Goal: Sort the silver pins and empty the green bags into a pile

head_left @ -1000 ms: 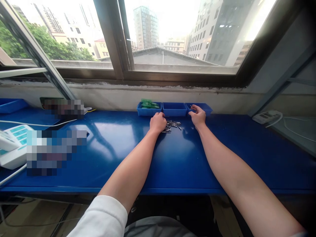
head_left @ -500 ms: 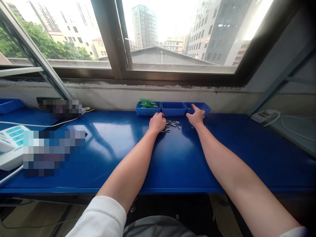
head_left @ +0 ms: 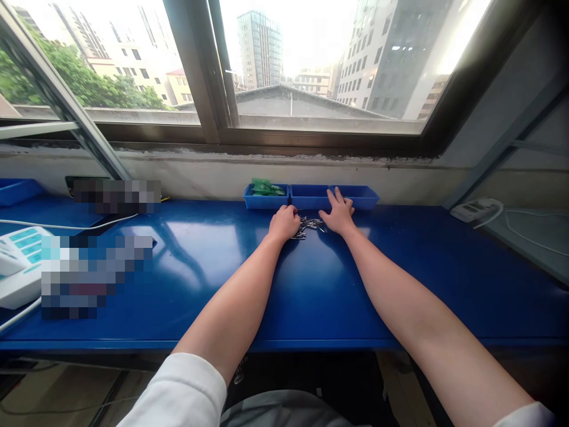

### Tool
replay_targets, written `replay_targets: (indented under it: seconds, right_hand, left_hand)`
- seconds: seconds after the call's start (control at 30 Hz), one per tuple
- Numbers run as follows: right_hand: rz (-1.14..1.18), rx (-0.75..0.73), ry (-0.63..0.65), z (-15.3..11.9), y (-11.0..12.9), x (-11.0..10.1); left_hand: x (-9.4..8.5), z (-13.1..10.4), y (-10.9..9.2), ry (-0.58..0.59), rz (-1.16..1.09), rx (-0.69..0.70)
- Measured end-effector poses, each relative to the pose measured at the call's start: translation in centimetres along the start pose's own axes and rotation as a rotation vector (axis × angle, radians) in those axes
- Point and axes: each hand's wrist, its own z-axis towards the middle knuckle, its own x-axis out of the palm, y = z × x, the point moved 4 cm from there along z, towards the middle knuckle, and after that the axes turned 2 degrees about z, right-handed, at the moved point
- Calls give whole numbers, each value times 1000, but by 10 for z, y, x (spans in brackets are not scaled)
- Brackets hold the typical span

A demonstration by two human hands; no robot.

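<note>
A small pile of thin, dark and silvery metal pieces (head_left: 311, 223), like screws or pins, lies on the blue table. My left hand (head_left: 283, 223) rests at the pile's left edge with its fingers curled together; what they hold, if anything, is hidden. To the right of the pile is my right hand (head_left: 338, 216), fingers spread and nothing visible in them. Its fingertips overlap the front of the middle blue bin (head_left: 309, 196) and the right blue bin (head_left: 367, 198). Green packets (head_left: 267, 187) fill part of the left blue bin (head_left: 264, 203).
The three bins stand against the wall below a window. A white power strip (head_left: 20, 261) with cables sits at the left beside a blurred-out patch. Another white power strip (head_left: 478, 209) lies at the right, near a metal shelf post (head_left: 489, 151). The blue table's front edge (head_left: 329, 344) is close to my body.
My right hand has moved left and slightly down, from the right bin toward the pile, and its fingers have spread. My left hand has stayed almost still.
</note>
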Motion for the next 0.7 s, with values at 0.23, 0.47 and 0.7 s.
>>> replay_targets:
  seconds: [0.23,0.47,0.7]
  right_hand:
    - [164,-137,-29,-3,12,-6]
    - [109,-185,194,-10,19,8]
    - [121,-123,239,-10,23,10]
  left_hand:
    - [4,-4,-7,136,-28,143]
    - [5,-12,-16,245,114,299]
    - [6,-12,-18,209,129,354]
